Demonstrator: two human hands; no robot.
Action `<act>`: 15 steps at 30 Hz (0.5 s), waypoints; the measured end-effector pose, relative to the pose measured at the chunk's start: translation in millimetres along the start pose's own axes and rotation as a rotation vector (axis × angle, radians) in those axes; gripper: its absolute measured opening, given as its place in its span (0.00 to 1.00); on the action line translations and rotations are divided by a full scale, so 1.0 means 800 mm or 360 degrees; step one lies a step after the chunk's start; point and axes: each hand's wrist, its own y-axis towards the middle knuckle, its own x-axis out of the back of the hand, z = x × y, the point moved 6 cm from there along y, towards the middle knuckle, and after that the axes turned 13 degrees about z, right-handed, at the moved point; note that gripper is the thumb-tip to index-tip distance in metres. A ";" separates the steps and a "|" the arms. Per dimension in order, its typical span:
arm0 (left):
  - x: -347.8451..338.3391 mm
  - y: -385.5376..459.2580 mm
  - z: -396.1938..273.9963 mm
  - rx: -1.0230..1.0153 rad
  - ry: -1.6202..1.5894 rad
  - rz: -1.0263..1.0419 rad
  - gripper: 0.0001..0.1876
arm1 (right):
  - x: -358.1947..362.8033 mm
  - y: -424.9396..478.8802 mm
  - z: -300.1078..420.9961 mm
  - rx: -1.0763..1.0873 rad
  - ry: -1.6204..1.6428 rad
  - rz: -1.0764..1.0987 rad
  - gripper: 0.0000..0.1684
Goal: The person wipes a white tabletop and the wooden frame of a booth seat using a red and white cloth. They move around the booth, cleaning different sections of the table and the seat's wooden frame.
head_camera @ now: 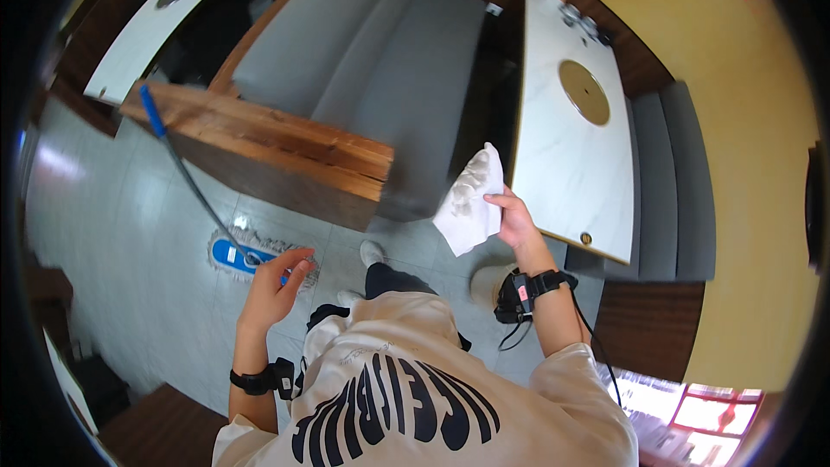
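Observation:
My right hand (514,215) grips a white cloth or wipe (475,224) marked with grey smudges, the thumb lying over its edge. It is held near the corner of a white marble-look table (570,181) with a round gold-coloured disc (585,92) set in its top. My left hand (272,292) holds nothing, its fingers loosely bent and the thumb a little apart from the index finger. Below and partly behind that hand, a dust mop (227,254) with a blue plate and grey fringe rests on the floor. Its grey pole (194,181) leans towards a wooden partition (272,136).
A grey padded bench (415,65) runs behind the partition, with another grey bench (661,188) beyond the table. Small items (580,19) stand at the table's far end. A beige bin-like container (489,282) sits below my right forearm. Black cables (600,357) hang from my right wrist strap.

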 end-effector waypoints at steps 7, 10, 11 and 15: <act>-0.014 0.059 -0.050 -0.0187 0.0273 0.0118 0.15 | 0.010 -0.052 -0.022 0.0166 0.0341 -0.0002 0.33; -0.020 0.074 -0.065 -0.0173 0.0268 0.0100 0.14 | 0.019 -0.045 -0.034 0.0162 0.0454 0.0064 0.33; -0.026 0.080 -0.069 -0.0142 0.0249 0.0154 0.14 | 0.018 -0.046 -0.040 0.0139 0.0495 0.0055 0.33; -0.066 0.113 -0.099 -0.0058 0.0217 0.0361 0.15 | 0.011 -0.030 -0.045 0.0095 0.0697 0.0136 0.34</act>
